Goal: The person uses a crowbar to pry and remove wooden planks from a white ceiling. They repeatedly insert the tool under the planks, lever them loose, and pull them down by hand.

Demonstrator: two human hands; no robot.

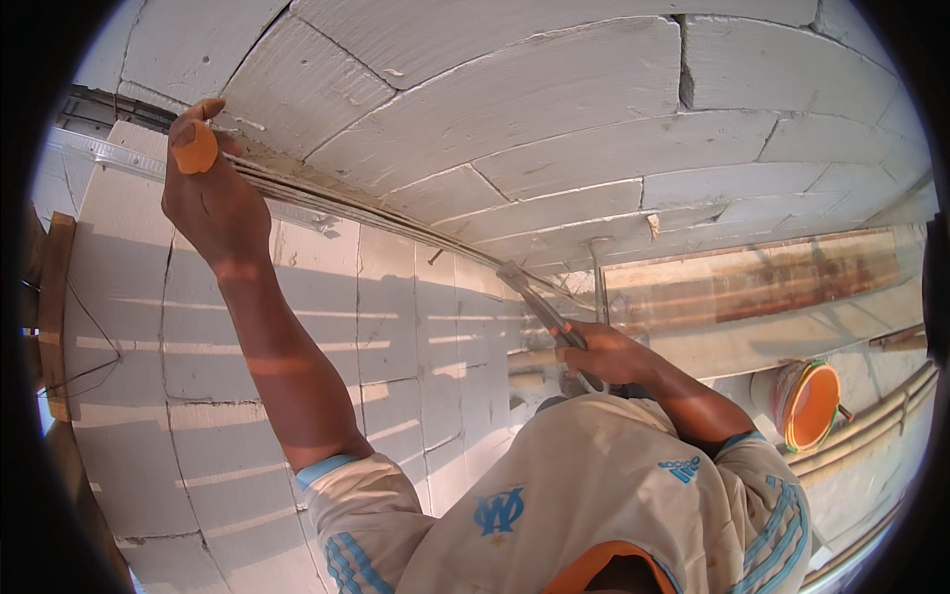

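My left hand (213, 193) is raised at the upper left, fingers curled, beside a bundle of long thin strips (346, 206) that runs along the corner between two pale block faces. A bright orange patch shows at its thumb. Whether that is sunlight or a held object I cannot make out. A perforated metal strip (104, 148) passes behind this hand. In my right hand (609, 354), near the middle, is a long grey hammer-like tool (534, 295) with a dark handle. Its far end meets or overlaps the strips.
A large pale block wall (554, 89) rises ahead. More blocks (317, 317), crossed by striped shadows, lie to the left, with a nail (435, 256) near the strips. At right are an orange-lined bucket (813, 406), poles (881, 411) and a long board (792, 342). A wooden post (57, 317) stands far left.
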